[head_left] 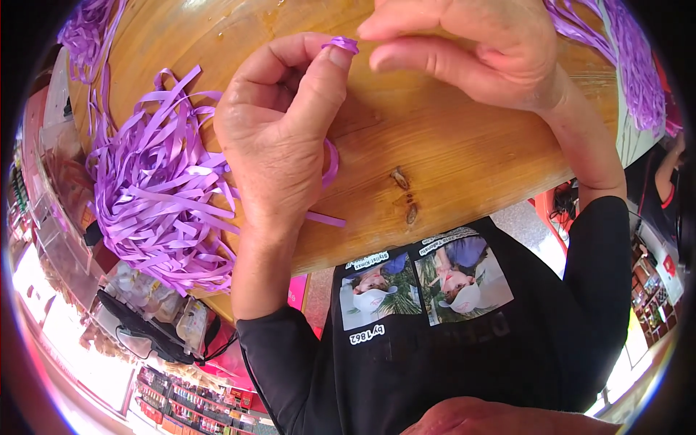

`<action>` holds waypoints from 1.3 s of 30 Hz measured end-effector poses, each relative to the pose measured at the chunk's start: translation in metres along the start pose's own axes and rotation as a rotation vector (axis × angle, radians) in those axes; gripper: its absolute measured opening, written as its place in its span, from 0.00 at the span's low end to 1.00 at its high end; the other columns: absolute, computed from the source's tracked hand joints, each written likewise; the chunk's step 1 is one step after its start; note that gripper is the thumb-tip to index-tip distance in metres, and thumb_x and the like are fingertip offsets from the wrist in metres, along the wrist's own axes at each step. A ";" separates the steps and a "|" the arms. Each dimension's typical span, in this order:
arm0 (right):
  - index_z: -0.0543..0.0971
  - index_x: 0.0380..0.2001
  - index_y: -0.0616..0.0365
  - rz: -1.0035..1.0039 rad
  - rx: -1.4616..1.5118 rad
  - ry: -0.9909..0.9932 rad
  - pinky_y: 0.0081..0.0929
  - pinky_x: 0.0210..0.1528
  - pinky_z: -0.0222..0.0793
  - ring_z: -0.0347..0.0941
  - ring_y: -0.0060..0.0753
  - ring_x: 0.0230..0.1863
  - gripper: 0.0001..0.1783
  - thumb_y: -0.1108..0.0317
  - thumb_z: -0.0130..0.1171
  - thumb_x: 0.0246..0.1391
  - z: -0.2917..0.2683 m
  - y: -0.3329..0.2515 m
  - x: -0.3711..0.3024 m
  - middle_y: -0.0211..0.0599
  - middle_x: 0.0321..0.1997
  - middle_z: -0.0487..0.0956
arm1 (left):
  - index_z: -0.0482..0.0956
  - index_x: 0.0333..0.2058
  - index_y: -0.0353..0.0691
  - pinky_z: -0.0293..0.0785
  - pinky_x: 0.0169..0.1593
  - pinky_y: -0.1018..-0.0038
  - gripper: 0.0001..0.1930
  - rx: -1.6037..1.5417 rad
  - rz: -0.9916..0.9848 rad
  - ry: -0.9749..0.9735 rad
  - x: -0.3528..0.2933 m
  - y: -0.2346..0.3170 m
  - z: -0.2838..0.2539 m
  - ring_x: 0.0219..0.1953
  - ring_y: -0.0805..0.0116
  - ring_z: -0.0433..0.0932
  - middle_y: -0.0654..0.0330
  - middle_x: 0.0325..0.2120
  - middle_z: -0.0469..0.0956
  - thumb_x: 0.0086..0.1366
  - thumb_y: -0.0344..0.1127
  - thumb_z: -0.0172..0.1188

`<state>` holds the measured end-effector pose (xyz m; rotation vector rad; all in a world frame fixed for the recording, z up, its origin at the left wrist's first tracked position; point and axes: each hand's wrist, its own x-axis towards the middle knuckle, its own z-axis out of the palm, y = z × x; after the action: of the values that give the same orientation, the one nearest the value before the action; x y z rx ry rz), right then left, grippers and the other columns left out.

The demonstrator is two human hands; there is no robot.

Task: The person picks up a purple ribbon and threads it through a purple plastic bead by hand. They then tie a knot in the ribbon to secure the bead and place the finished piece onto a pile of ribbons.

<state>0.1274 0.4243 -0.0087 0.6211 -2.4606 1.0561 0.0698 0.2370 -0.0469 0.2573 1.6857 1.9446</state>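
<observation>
Between thumb and forefinger, my left hand (279, 138) pinches a small folded piece of purple ribbon (341, 46). A loop of purple ribbon shows beside that wrist and a loose end lies lower on the table; I cannot tell whether they join the pinched piece. My right hand (471, 61) hovers just to the right, its thumb and fingers apart, with nothing visible between them. Its upper edge is cut off by the picture. A large tangled heap of purple ribbon strips (163, 188) lies left of my left hand.
The wooden table (449, 152) has a curved near edge close to my body. More purple ribbons lie at the far left (85, 40) and hang in a bundle at the far right (631, 65). Below left of the table sit a dark bag (138, 326) and clear packages.
</observation>
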 end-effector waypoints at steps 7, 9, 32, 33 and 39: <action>0.77 0.27 0.59 0.076 0.131 0.117 0.20 0.30 0.64 0.72 0.29 0.29 0.07 0.74 0.64 0.41 0.015 0.003 -0.009 0.35 0.28 0.77 | 0.75 0.35 0.29 0.58 0.23 0.85 0.06 0.047 0.053 0.002 -0.006 0.003 0.002 0.19 0.82 0.65 0.64 0.23 0.73 0.59 0.25 0.57; 0.77 0.27 0.59 -0.032 0.227 0.164 0.18 0.32 0.64 0.72 0.25 0.30 0.06 0.73 0.63 0.43 0.030 0.023 -0.014 0.33 0.28 0.77 | 0.74 0.36 0.29 0.59 0.24 0.85 0.07 0.016 0.069 -0.031 -0.006 0.003 0.005 0.20 0.82 0.65 0.63 0.25 0.74 0.59 0.24 0.57; 0.77 0.31 0.62 0.061 0.095 0.200 0.19 0.27 0.67 0.74 0.30 0.29 0.07 0.78 0.61 0.45 0.021 -0.005 0.001 0.38 0.30 0.76 | 0.76 0.38 0.38 0.55 0.23 0.82 0.08 -0.630 -0.166 -0.150 -0.002 -0.006 -0.002 0.19 0.81 0.59 0.65 0.24 0.75 0.59 0.29 0.58; 0.77 0.31 0.62 0.060 0.090 0.202 0.19 0.27 0.67 0.74 0.30 0.29 0.07 0.78 0.61 0.45 0.017 -0.008 0.001 0.38 0.30 0.76 | 0.76 0.38 0.38 0.55 0.23 0.82 0.07 -0.635 -0.161 -0.159 -0.002 -0.007 -0.002 0.19 0.81 0.60 0.65 0.25 0.75 0.59 0.29 0.59; 0.77 0.30 0.63 0.161 0.289 0.204 0.19 0.29 0.67 0.74 0.31 0.29 0.07 0.79 0.61 0.45 0.018 -0.005 -0.001 0.39 0.31 0.77 | 0.76 0.37 0.36 0.57 0.24 0.83 0.07 -0.568 -0.087 -0.117 -0.003 -0.005 -0.003 0.21 0.81 0.64 0.64 0.27 0.75 0.58 0.26 0.59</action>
<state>0.1277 0.4076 -0.0177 0.3789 -2.2293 1.4774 0.0721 0.2333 -0.0517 0.0771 0.9962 2.1966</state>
